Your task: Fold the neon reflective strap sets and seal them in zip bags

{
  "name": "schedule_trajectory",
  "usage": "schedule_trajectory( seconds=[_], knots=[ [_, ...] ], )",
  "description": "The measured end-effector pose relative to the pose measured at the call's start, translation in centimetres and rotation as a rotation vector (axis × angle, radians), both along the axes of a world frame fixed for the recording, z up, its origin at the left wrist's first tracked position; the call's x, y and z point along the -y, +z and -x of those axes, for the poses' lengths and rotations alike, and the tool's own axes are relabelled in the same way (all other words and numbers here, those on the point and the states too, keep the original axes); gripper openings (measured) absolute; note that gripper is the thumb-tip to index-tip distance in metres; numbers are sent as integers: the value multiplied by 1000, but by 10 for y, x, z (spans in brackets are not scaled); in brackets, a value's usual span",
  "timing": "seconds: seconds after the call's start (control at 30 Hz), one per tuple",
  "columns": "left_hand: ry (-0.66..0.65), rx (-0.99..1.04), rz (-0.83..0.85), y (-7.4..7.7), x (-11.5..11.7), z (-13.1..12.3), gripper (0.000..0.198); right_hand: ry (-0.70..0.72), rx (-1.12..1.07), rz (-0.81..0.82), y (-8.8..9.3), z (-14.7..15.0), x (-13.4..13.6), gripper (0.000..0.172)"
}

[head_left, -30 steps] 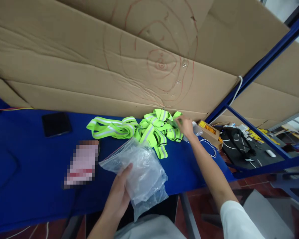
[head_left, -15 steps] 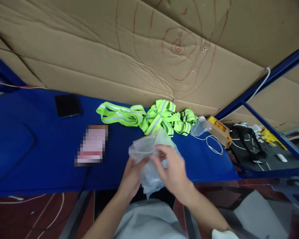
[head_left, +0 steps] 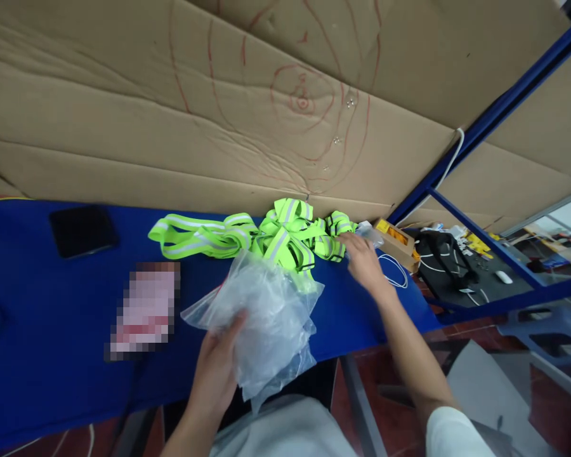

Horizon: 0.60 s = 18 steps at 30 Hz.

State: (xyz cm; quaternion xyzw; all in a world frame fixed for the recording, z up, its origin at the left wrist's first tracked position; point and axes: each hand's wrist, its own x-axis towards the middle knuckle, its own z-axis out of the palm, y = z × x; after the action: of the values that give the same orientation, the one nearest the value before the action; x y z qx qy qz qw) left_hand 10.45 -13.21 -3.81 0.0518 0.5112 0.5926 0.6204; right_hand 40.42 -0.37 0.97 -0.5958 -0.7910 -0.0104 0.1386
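Observation:
My left hand (head_left: 221, 355) grips a bunch of clear plastic bags (head_left: 271, 324) near the table's front edge, the thumb pressed on top. Reaching out to the right, my right hand (head_left: 364, 263) is at the right end of a heap of neon-green reflective straps (head_left: 283, 238). Its fingertips overlap the straps and a small crumpled clear plastic bag (head_left: 370, 233) behind them. Whether those fingers hold anything is hidden. The straps, with grey stripes and black buckles, lie in loose loops along the back of the blue table (head_left: 66, 304).
A black flat device (head_left: 83, 230) and a blurred-out pink item (head_left: 145, 308) lie on the left. To the right are a coiled white cable (head_left: 394, 270) and a small cardboard box (head_left: 397, 244) with yellow contents. Cardboard panels (head_left: 124, 127) stand behind the table.
My right hand has left the plastic bags and moved right to the end of the strap heap. My left hand still holds the bags, now spread flatter. The view has shifted right.

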Motion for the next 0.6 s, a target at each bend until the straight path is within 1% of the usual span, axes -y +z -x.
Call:
schedule_trajectory(
  seconds=[0.03, 0.07, 0.1, 0.17, 0.2, 0.23, 0.3, 0.37, 0.4, 0.47, 0.5, 0.53, 0.57, 0.6],
  knots=[
    [-2, 6, 11, 0, 0, 1, 45, -43, 31, 11, -1, -18, -12, 66],
    [-6, 11, 15, -1, 0, 2, 45, -86, 60, 25, -2, -33, -21, 59],
    [-9, 14, 12, -1, 1, 3, 47, -114, 75, 38, -3, -46, -27, 48],
    [-10, 21, -5, -2, 2, 3, 51, -181, 95, 13, -4, -62, -28, 28],
    [-1, 27, -23, -3, 3, 2, 52, -223, 97, -27, -4, -66, -24, 25],
    [10, 37, -47, -4, 3, 1, 53, -270, 94, -83, -2, -66, -17, 27],
    [39, 54, -93, -5, 3, -2, 56, -361, 79, -207, 2, -56, 3, 35],
    [61, 54, -115, -7, 2, -5, 58, -402, 41, -338, 7, -34, 29, 40],
    [60, 50, -118, -9, 2, -6, 58, -399, 16, -402, 8, -19, 43, 39],
    [37, 30, -123, -11, 2, -7, 60, -326, -133, -642, 9, 12, 70, 28],
    [22, 15, -132, -13, 2, -7, 61, -271, -171, -661, 8, 25, 80, 25],
    [10, -1, -139, -14, 2, -7, 62, -205, -183, -616, 6, 35, 87, 23],
    [2, -18, -140, -16, 3, -6, 63, -174, -176, -549, 3, 41, 90, 24],
    [-6, -31, -137, -17, 4, -5, 65, -188, -152, -469, -1, 42, 90, 30]
  ],
)
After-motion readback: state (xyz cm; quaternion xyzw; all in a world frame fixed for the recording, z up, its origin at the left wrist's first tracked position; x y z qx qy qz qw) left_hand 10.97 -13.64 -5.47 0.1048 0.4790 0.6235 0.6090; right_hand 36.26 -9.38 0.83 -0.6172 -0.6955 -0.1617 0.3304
